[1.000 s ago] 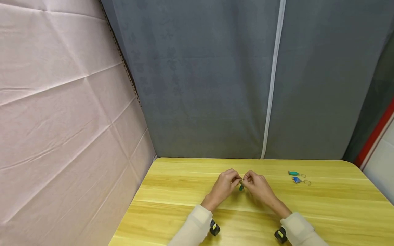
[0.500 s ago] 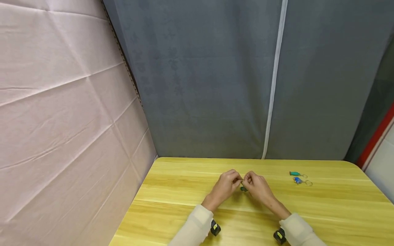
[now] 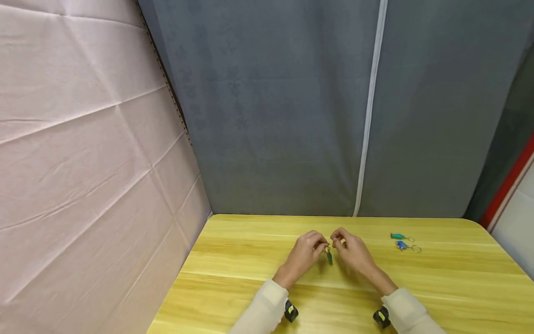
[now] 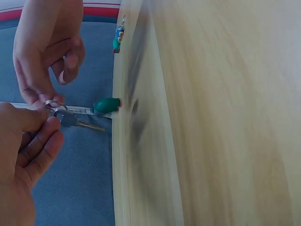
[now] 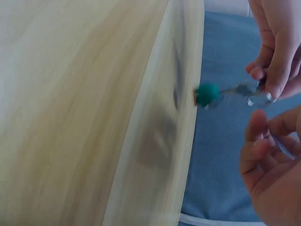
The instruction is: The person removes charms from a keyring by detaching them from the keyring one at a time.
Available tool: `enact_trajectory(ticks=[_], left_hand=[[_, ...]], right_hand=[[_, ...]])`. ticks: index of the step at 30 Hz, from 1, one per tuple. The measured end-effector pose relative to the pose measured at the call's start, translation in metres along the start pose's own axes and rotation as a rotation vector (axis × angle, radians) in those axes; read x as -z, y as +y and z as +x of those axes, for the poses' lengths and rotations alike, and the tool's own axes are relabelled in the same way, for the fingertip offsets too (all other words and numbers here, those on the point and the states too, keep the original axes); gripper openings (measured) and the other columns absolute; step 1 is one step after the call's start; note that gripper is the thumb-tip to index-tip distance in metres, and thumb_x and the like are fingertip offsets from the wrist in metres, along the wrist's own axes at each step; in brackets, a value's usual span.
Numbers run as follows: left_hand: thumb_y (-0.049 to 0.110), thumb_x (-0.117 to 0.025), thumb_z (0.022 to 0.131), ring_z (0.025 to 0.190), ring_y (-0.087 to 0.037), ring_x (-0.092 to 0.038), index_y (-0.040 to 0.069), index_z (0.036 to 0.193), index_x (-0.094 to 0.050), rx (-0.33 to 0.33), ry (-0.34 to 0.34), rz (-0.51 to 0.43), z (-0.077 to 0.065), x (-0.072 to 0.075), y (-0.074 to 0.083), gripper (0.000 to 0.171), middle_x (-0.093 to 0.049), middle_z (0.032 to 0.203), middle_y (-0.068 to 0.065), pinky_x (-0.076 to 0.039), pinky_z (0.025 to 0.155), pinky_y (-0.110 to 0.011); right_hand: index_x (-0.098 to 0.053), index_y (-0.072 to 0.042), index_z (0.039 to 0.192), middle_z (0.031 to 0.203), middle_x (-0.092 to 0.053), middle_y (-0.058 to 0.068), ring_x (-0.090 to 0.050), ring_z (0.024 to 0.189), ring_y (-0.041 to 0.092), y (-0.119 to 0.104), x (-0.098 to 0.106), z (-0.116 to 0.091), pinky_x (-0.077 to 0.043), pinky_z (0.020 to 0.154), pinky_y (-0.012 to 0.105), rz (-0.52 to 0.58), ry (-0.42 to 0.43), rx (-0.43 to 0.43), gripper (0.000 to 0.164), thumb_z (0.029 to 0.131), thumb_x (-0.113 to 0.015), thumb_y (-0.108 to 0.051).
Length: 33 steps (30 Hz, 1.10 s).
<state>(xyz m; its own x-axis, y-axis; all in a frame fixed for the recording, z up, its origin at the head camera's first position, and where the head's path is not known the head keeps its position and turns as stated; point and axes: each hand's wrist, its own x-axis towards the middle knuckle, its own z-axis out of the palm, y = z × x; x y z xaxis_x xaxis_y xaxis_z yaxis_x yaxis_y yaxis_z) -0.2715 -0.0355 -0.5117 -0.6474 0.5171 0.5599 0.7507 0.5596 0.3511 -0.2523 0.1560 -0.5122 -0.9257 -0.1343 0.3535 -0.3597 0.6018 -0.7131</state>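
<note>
My left hand (image 3: 306, 254) pinches a metal key ring (image 4: 56, 104) above the table. Below its fingertips hang a key (image 4: 87, 125) and a green charm (image 3: 330, 258), which shows reddish at its end in the left wrist view. My right hand (image 3: 352, 250) is just to the right, its fingers bent and close to the ring. In the right wrist view a narrow gap parts the right fingertips (image 5: 257, 120) from the ring. Whether something small sits between the right thumb and fingers is unclear.
Two more keychains lie on the wooden table (image 3: 250, 260) to the right: a green one (image 3: 397, 236) and a blue one (image 3: 402, 245), each with a ring. A grey curtain (image 3: 271, 116) hangs behind the table; pink cloth (image 3: 83, 162) covers the left side.
My right hand has drawn slightly up and right, away from the left fingertips. The green charm swings to hang more upright below my left hand, which has barely moved.
</note>
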Motion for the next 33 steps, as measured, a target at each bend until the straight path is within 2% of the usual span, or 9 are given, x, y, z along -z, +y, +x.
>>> enact_trajectory(ticks=[4, 9, 14, 23, 29, 33], left_hand=[[0.013, -0.069, 0.105, 0.085, -0.002, -0.069, 0.011, 0.102, -0.075, 0.012, 0.003, -0.020, 0.000, 0.002, -0.001, 0.006, -0.074, 0.100, -0.001, -0.051, 0.074, -0.004], [0.012, -0.068, 0.105, 0.086, -0.003, -0.069, 0.010, 0.106, -0.075, 0.016, 0.016, -0.034, 0.000, 0.001, -0.002, 0.007, -0.075, 0.102, -0.002, -0.052, 0.074, -0.005], [0.013, -0.068, 0.106, 0.087, -0.004, -0.069, 0.010, 0.110, -0.077, 0.010, 0.011, -0.033, 0.000, 0.001, -0.003, 0.010, -0.075, 0.103, -0.002, -0.052, 0.076, -0.006], [0.014, -0.067, 0.106, 0.087, -0.002, -0.069, 0.012, 0.107, -0.078, 0.003, -0.014, -0.031, -0.001, 0.003, -0.003, 0.011, -0.074, 0.102, 0.001, -0.052, 0.077, -0.006], [0.015, -0.066, 0.107, 0.086, -0.002, -0.068, 0.012, 0.107, -0.078, 0.001, -0.025, -0.038, 0.000, 0.004, -0.002, 0.012, -0.074, 0.101, 0.001, -0.052, 0.076, -0.006], [0.015, -0.066, 0.107, 0.086, -0.002, -0.068, 0.012, 0.107, -0.078, -0.010, -0.030, -0.043, 0.001, 0.004, -0.001, 0.012, -0.074, 0.102, 0.001, -0.052, 0.076, -0.006]], right_hand=[[-0.075, -0.008, 0.117, 0.109, -0.073, 0.007, -0.055, 0.069, 0.001, 0.008, 0.000, 0.000, -0.051, 0.062, 0.023, -0.003, -0.003, 0.130, 0.021, 0.098, -0.071, 0.002], [-0.078, -0.015, 0.104, 0.101, -0.073, 0.000, -0.053, 0.068, -0.004, 0.012, -0.003, -0.001, -0.050, 0.060, 0.022, -0.056, 0.036, 0.227, 0.017, 0.093, -0.080, -0.002], [-0.078, -0.018, 0.096, 0.094, -0.073, -0.005, -0.050, 0.066, -0.006, 0.012, -0.004, -0.001, -0.046, 0.058, 0.021, -0.129, 0.090, 0.232, 0.015, 0.091, -0.083, -0.005], [-0.080, -0.017, 0.096, 0.092, -0.075, -0.005, -0.049, 0.064, -0.005, 0.010, -0.002, 0.000, -0.045, 0.057, 0.022, -0.170, 0.069, 0.209, 0.011, 0.092, -0.083, -0.007], [-0.080, -0.015, 0.094, 0.091, -0.075, -0.006, -0.049, 0.064, -0.005, 0.010, -0.001, -0.001, -0.043, 0.055, 0.021, -0.203, 0.084, 0.206, 0.002, 0.094, -0.082, -0.015], [-0.081, -0.014, 0.092, 0.090, -0.076, -0.006, -0.053, 0.065, -0.002, 0.010, 0.000, -0.003, -0.045, 0.057, 0.022, -0.189, 0.101, 0.183, 0.005, 0.096, -0.080, -0.017]])
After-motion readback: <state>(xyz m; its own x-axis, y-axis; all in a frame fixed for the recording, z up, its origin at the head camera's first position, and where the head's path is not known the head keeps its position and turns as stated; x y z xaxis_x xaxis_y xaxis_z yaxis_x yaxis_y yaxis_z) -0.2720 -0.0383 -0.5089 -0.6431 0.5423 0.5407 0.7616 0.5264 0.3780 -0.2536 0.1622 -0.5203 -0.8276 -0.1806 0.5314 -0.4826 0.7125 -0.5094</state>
